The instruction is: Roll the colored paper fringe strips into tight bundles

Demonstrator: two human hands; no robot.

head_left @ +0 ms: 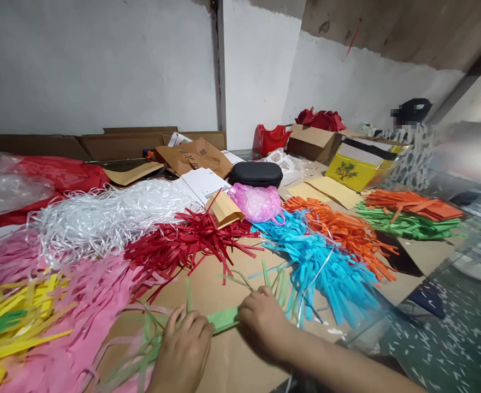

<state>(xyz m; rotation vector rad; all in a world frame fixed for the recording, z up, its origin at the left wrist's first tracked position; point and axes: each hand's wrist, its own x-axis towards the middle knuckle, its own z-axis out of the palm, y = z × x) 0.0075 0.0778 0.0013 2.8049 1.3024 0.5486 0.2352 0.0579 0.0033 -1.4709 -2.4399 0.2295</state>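
Note:
Between my hands stretches a light green paper tassel (pixel 225 320), its flat middle band lying just above the cardboard. My left hand (pixel 189 344) is closed around the band's left end, and loose green strips fan out beside it. At the other end my right hand (pixel 265 322) grips the band with curled fingers, strips spreading out beyond it. Both thumbs are mostly hidden. Right of my right hand lies a bunch of blue paper fringe (pixel 326 262), crossed by a thin white string. Red fringe (pixel 191 234) lies beyond my left hand.
Pink fringe (pixel 88 305) and yellow strips (pixel 23 327) lie at left, under white string (pixel 113 215). Orange fringe (pixel 346 232) and green fringe (pixel 408 218) are at right. Farther back are a black case (pixel 256 173), a pink plastic bag (pixel 256 202) and a yellow box (pixel 358 166). A person (pixel 412 147) is beyond.

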